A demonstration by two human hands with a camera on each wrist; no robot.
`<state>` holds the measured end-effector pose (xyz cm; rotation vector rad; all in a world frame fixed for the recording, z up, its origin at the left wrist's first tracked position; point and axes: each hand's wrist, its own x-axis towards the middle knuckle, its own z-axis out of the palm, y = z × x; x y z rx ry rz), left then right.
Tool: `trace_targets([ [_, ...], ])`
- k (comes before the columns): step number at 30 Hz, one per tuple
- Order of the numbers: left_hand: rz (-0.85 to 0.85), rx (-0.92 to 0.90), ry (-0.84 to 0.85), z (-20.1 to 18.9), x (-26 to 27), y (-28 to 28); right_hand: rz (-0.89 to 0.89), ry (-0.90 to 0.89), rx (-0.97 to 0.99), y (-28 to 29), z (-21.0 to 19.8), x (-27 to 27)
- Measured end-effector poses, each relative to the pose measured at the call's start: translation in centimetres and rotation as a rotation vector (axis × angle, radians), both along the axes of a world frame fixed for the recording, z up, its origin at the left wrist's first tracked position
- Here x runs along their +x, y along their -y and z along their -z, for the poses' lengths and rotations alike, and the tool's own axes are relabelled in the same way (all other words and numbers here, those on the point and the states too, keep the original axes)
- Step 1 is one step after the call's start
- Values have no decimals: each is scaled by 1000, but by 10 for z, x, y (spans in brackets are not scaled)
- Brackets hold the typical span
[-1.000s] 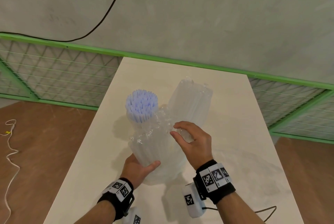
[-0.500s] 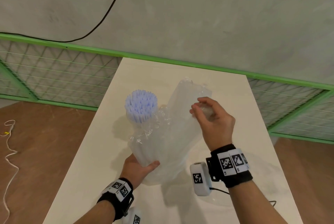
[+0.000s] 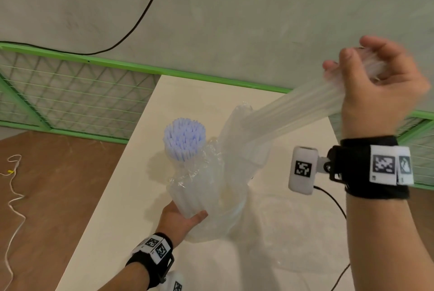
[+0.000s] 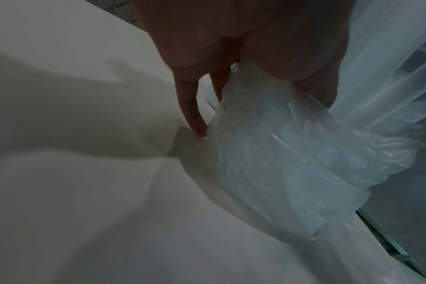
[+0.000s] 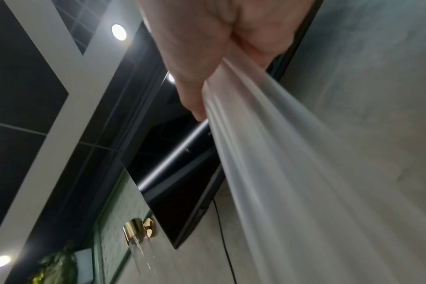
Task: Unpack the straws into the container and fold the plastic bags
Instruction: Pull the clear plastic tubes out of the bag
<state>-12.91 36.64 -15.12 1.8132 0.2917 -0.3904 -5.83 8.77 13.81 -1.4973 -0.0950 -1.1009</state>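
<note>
From the head view, the container (image 3: pixel 225 210) stood on the bench (image 3: pixel 131 196), and serves as the landmark. The left hand (image 3: pixel 180 216) gripped a bag (image 3: pixel 195 187) at its near-left side; lilac straws (image 3: pixel 184 136) poked up from the bag's top. The right hand (image 3: pixel 378 83), high and right of the container, was clamped round the top of a bundle of clear straws (image 3: pixel 293 107) whose lower end stayed at a second bag (image 3: pixel 237 126) in the container.

From the left wrist, fingers (image 4: pixel 192 113) curled on crinkled plastic against the container wall (image 4: pixel 280 142).

From the right wrist, the hand (image 5: pixel 207 48) closed on blurred straws (image 5: pixel 280 163).

The step looked like drawing straws from their bag; next they likely need dropping upright into the container.
</note>
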Motion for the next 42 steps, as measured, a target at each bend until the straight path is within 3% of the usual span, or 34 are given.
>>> trace_targets([
  [3, -12, 5, -8, 1, 0, 0, -51, -133, -83, 4, 23, 30],
  [7, -4, 14, -21, 5, 0, -1, -125, -454, -238, 4, 79, 53],
  [10, -4, 11, -31, 8, 0, -3, -95, -652, -576, 5, 110, 51],
  [14, -5, 6, -28, 8, 0, -3, -231, -817, -1049, 1, 136, 46],
  [16, -6, 8, -31, 8, 1, -3, -245, -859, -1281, 1, 143, 44],
  [19, -8, 13, -36, 7, 1, -3, -141, -877, -1469, 6, 140, 45],
  [22, -14, 20, -37, 6, 1, -2, -55, -851, -1496, 2, 133, 52],
  [27, -16, 20, -34, 5, 0, -2, -98, -942, -1468, -4, 139, 68],
  [31, -22, 21, -34, 4, 0, -1, -33, -873, -1368, -2, 132, 79],
  [36, -21, 19, -25, 3, -1, 0, -85, -975, -1554, -1, 140, 73],
  [39, -17, 2, -27, 2, -1, -1, -67, -850, -1476, -11, 126, 59],
  [42, -9, -7, -33, 2, -1, -1, -135, -606, -1250, -32, 105, 29],
])
